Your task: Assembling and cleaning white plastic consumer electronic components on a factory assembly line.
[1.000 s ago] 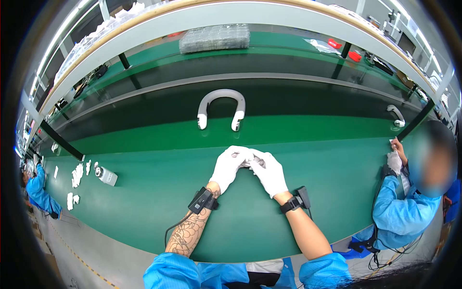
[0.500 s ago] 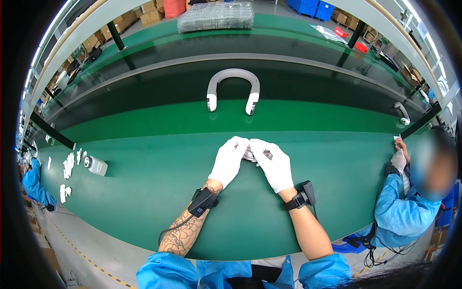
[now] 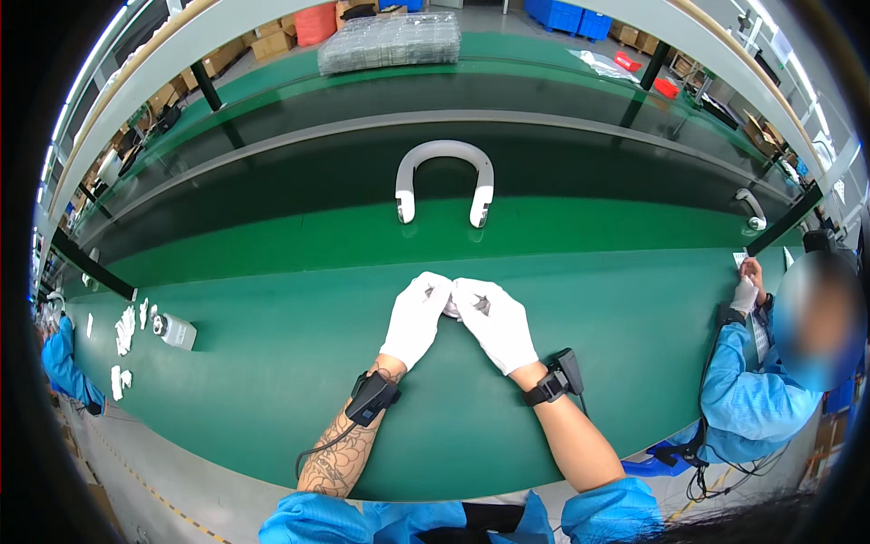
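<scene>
From the head camera, a white U-shaped band (image 3: 444, 172) lies on the dark belt past the green table (image 3: 272, 363), well apart from the hands with nothing in between. At the left edge sit a small grey box (image 3: 175, 332) and some little white bits (image 3: 124, 331). On the far shelf lies a stack of clear trays (image 3: 390, 41); I cannot tell what is in them. A person in a blue coat (image 3: 748, 399) works at the right. The left hand (image 3: 415, 317) and the right hand (image 3: 497, 322), both in white gloves, meet over the table, fingers curled shut around a small grey part (image 3: 450, 308) pinched between them. Since a moment ago the hands have stayed together in the same spot, and the band looks nearer
</scene>
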A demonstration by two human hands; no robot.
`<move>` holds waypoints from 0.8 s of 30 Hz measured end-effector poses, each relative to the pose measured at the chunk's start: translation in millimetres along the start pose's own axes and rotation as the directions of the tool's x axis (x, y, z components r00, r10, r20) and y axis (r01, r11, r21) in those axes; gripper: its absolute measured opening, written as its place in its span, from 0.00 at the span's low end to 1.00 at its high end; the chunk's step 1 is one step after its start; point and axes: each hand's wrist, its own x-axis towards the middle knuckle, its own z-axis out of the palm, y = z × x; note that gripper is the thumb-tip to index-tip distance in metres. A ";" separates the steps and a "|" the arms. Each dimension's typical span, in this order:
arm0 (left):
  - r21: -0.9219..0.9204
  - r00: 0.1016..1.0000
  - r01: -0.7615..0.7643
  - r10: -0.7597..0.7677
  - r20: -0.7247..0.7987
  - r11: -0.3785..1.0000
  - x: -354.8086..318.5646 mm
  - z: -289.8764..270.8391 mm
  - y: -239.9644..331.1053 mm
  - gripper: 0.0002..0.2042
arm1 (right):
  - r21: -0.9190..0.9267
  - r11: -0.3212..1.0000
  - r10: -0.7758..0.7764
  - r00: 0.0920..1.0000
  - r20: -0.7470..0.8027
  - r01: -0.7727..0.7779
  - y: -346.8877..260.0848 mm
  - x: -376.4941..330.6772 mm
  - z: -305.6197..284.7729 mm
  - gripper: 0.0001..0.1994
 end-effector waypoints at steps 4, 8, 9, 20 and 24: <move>0.040 1.000 -0.017 0.018 -0.024 0.999 1.2 -1.3 -1.7 0.08 | 0.047 0.998 0.041 0.999 0.017 -0.042 0.4 -2.4 2.5 0.16; 0.117 0.998 -0.057 0.061 -0.029 0.991 1.4 0.2 -5.7 0.08 | 0.051 0.999 0.014 1.000 0.003 -0.014 6.4 -0.4 1.0 0.17; 0.119 0.998 -0.054 0.058 -0.026 0.991 1.9 0.5 -8.1 0.08 | 0.084 0.994 0.063 0.998 0.024 -0.065 6.9 -0.7 0.1 0.17; -0.167 0.999 0.026 -0.021 0.033 0.986 -0.3 5.0 5.2 0.08 | 0.405 0.899 0.169 0.985 0.028 -0.166 -13.7 -3.1 -8.4 0.13; -0.221 0.998 0.056 -0.048 0.039 0.974 -1.8 6.4 4.7 0.08 | 0.453 0.875 0.190 0.982 0.006 -0.172 -8.8 -2.2 -11.4 0.11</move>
